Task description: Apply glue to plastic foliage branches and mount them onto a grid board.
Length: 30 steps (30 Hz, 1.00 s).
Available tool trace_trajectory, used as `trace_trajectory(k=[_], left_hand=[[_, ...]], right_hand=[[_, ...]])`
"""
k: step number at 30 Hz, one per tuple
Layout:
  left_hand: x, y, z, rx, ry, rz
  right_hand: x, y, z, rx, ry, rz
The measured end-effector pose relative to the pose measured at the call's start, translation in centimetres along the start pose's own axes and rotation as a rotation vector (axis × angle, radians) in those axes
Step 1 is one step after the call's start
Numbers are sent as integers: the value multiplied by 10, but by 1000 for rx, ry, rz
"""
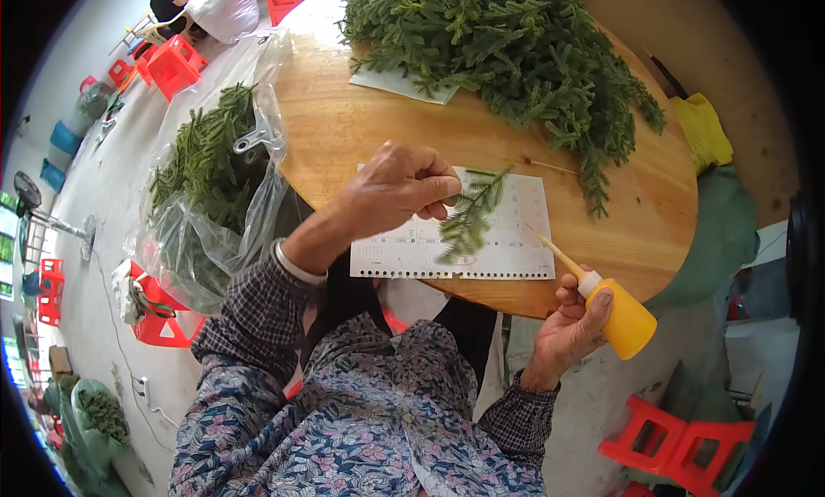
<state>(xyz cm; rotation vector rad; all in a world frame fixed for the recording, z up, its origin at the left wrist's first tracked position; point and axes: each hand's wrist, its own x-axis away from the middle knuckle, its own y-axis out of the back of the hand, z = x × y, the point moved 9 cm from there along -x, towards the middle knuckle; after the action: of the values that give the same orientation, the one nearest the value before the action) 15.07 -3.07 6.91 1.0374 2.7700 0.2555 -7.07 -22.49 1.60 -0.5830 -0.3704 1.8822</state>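
"Head view: where is the green sprig (471, 220)?"

"Over the white sheet (528, 207), hiding some of its print. The left hand (397, 188) pinches one end between thumb and fingers, blocking the sheet's upper left."

"And the right hand (569, 327)?"

"Off the sheet's lower right corner, fingers curled around a yellow squeeze bottle (629, 323); its nozzle (560, 255) crosses the sheet's right edge."

"What else crowds round?"

"Beyond the sheet, a heap of green branches (507, 54) fills the far side of the wooden table (636, 239). Left of it, a clear plastic bag (185, 252) holds more; well to its lower right stand red stools (646, 437)."
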Motion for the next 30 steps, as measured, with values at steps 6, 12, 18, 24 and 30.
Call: trace_trajectory(k=[6,12,18,24,30], left_hand=[[-20,-3,23,-50,44,139],[-23,-10,26,-143,-167,20],[8,-14,-8,-574,-420,-259],[38,-39,-3,-674,-379,-216],[38,-53,19,-428,-160,2]], right_hand=[[1,1,-1,-21,2,-6],[-1,2,-2,-17,-8,9],[-2,3,-3,-14,-4,-7],[-2,5,-4,-21,-14,4],[-2,6,-5,-13,-12,14]])
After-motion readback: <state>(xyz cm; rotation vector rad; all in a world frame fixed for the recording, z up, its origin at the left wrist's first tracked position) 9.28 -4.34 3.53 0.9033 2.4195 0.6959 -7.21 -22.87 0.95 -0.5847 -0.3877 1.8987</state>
